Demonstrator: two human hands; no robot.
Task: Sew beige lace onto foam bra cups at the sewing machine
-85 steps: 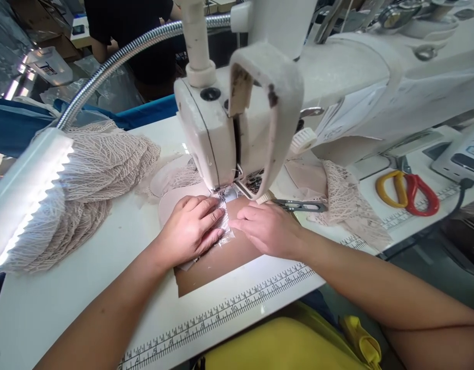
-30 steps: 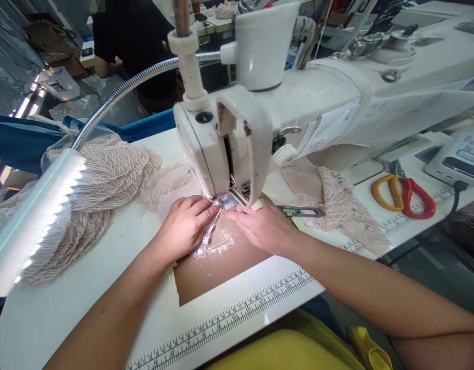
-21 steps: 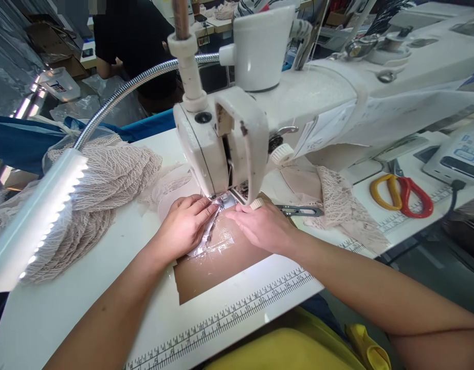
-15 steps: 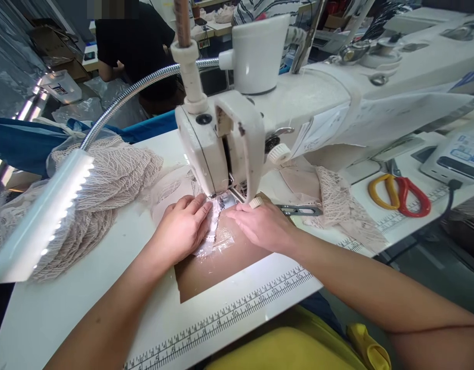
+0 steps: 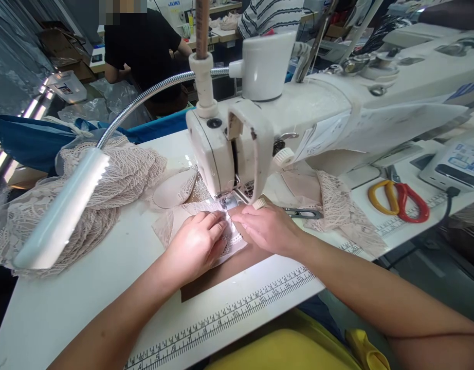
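Left hand [image 5: 200, 239] lies flattish, pressing down lace-edged fabric [image 5: 236, 242] mid-frame, far end at the sewing machine [image 5: 214, 154]. Right hand [image 5: 268, 226] half-curled by its edge; can't tell if pinching. Looks mid-seam; stitched versus remaining length unreadable.

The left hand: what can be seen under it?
Under the left hand lies a pale, lace-edged fabric piece, partly over a brown sheet. Whatever the hand covers directly cannot be seen.
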